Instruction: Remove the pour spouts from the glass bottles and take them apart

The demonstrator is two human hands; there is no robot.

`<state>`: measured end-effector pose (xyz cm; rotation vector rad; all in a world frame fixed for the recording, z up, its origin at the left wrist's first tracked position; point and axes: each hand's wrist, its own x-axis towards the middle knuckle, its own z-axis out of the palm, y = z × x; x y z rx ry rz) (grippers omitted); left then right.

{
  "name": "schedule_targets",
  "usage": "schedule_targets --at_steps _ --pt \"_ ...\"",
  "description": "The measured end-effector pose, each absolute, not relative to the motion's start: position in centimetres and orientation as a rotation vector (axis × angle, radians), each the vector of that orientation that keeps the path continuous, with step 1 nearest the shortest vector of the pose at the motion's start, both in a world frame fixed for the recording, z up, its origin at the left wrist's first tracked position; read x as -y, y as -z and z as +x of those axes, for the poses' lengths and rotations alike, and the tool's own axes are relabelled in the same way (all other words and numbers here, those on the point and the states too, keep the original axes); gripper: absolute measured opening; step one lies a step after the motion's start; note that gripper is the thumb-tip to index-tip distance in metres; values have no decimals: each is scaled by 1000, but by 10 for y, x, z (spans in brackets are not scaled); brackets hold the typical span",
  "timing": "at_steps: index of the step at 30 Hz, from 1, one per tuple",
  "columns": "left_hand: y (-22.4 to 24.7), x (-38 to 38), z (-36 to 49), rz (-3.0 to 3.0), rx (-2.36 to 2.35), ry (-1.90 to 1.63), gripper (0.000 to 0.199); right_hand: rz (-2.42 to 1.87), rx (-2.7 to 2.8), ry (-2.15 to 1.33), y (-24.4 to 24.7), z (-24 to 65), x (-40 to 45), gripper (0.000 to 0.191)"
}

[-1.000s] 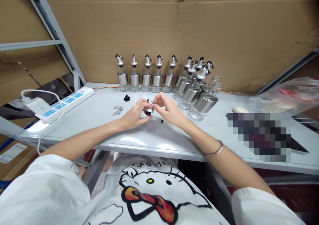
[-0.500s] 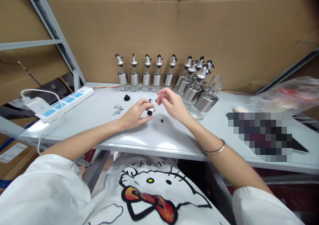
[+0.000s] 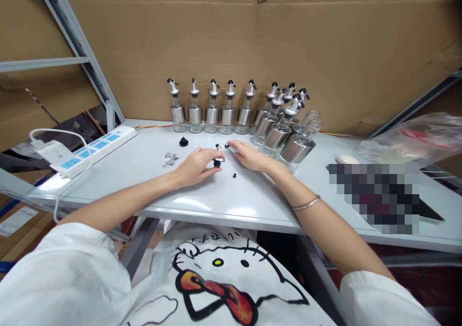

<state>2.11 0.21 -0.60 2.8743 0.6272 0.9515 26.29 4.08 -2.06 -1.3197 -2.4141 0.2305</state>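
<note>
My left hand (image 3: 197, 166) is closed around a pourer spout (image 3: 219, 158), silver on top with a black ribbed stopper underneath. The spout is held just above the tabletop, stopper down. To its right, my right hand (image 3: 249, 156) is low over the table, its fingertips closed at a small black piece (image 3: 227, 146). A smaller black plug (image 3: 234, 175) lies between the hands, nearer the front edge. Left of my left hand are a loose silver spout part (image 3: 171, 158) and a black ribbed stopper (image 3: 184, 142).
Several glass bottles with steel sleeves and pourer spouts (image 3: 227, 117) line the back of the table. At their right, a sleeved bottle (image 3: 298, 148) has no spout. A white power strip (image 3: 97, 148) lies left; a plastic bag (image 3: 415, 138) and a white oval object (image 3: 347, 159) are right.
My right hand has come down from above the table, its fingertips now at the small black piece. My left hand keeps hold of the pourer spout, nearly still.
</note>
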Motion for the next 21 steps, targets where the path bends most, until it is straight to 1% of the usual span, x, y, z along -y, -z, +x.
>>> schedule_targets --at_steps 7,11,15,19,21 --pt "6 -3 22 2855 -624 -927 21 -1309 2418 -214 29 266 -47 49" --pt "7 -3 22 2826 -619 -953 20 -1307 2413 -180 29 264 -47 46" --pt "6 -2 23 2814 -636 -943 20 -1362 2420 -172 20 259 -39 43" --pt "6 -1 24 2830 -627 -927 20 -1425 2402 -67 6 256 -25 46" --pt "7 -2 24 2838 -619 -931 20 -1491 2424 21 1 256 -21 39"
